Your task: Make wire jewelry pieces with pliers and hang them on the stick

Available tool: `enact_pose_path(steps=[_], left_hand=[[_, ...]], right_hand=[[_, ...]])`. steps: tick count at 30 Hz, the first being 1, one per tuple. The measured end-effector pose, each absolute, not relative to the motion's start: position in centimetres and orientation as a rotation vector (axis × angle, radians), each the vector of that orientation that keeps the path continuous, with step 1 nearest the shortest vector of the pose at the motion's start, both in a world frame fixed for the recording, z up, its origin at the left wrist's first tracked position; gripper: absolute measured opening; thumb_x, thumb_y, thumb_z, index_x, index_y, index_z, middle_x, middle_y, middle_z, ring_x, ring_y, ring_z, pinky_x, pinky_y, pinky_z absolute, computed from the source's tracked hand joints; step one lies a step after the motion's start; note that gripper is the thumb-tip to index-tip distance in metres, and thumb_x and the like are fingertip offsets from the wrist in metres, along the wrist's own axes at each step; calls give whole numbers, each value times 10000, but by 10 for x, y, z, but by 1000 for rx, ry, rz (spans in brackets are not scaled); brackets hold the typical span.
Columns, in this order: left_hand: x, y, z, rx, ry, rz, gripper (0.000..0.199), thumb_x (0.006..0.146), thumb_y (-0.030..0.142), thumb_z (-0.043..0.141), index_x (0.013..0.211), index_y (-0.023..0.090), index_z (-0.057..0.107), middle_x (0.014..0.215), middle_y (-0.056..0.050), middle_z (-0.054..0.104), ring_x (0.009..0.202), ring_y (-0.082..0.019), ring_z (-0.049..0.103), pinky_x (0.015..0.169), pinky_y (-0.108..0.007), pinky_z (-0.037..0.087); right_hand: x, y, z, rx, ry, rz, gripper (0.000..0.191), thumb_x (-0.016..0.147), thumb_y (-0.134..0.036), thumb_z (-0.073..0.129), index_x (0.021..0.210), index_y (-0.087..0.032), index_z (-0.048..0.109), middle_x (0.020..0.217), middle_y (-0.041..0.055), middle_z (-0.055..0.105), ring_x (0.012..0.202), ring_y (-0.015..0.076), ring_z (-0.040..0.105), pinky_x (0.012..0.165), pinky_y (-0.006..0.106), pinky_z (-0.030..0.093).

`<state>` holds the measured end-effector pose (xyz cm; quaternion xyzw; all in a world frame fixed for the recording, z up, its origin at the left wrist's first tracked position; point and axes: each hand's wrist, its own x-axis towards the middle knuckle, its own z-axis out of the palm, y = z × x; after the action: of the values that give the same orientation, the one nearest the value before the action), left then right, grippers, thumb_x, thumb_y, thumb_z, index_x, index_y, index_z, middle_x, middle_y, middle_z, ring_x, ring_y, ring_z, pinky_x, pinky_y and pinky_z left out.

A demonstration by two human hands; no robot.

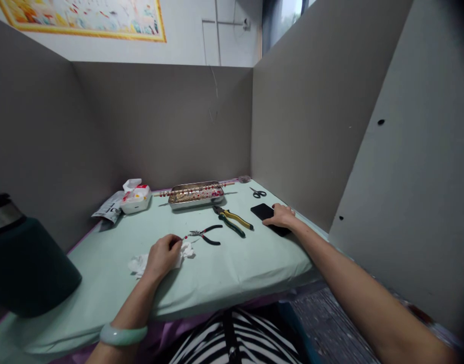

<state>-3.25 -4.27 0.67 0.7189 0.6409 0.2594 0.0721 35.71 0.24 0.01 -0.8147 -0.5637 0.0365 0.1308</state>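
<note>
My left hand [164, 255] is closed in a pinch over the front of the table, holding a thin strand with a small red bead [185, 237] at its tip. Crumpled white tissue [139, 265] lies beneath and beside that hand. Just right of the bead are small black-and-red handled pliers [210, 235], lying with their handles spread. On the right, my right hand [282, 216] grips a black smartphone [263, 211] across its width, thumb at the near-left edge. The phone lies on the table or very close to it; its far end shows past the fingers.
Larger green-and-yellow pliers [235, 220] lie mid-table. Behind them, a metal tray [194, 203] holds beads, with beaded rods across it. Scissors [258, 193] lie back right. A tissue pack [136, 198] stands back left, a dark green bottle [27, 263] front left. Grey partitions [164, 121] enclose the table.
</note>
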Motion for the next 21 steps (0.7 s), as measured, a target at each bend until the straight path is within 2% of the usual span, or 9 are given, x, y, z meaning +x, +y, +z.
enact_pose_path(steps=[8,12,15,17,21], left_hand=[[-33,-42,6,2165,1919,807,228,767,296,454,815,205,657,893,-49,700,845,-212,619,730,-277,424],[-32,-43,7,2143,1919,829,227,766,302,459,824,202,654,886,-51,699,840,-213,619,733,-281,426],[-33,-44,8,2084,1911,863,242,770,324,450,846,196,641,886,-53,695,836,-213,619,732,-284,426],[-35,-42,6,2028,1896,920,256,768,347,444,851,190,629,876,-55,690,828,-212,618,728,-285,428],[-41,-35,0,1869,1872,1104,268,748,372,445,833,178,610,847,-58,678,812,-213,610,722,-290,439]], right_hand=[[342,-15,12,-2307,-1748,8,745,569,-595,680,1138,-137,536,1147,184,556,1080,362,467,838,446,360],[287,-34,28,-1930,-1862,-209,521,760,-512,578,1139,-155,569,1163,167,563,1088,314,455,864,414,341],[226,-46,33,-1499,-2141,-130,351,843,-440,517,1048,-180,632,1014,102,641,988,230,521,846,335,364],[186,-50,31,-1291,-2278,-65,350,859,-466,486,1007,-196,652,989,78,651,960,208,545,840,319,378],[127,-51,17,-1196,-2413,44,507,834,-591,435,1001,-161,644,956,106,646,866,218,591,724,313,434]])
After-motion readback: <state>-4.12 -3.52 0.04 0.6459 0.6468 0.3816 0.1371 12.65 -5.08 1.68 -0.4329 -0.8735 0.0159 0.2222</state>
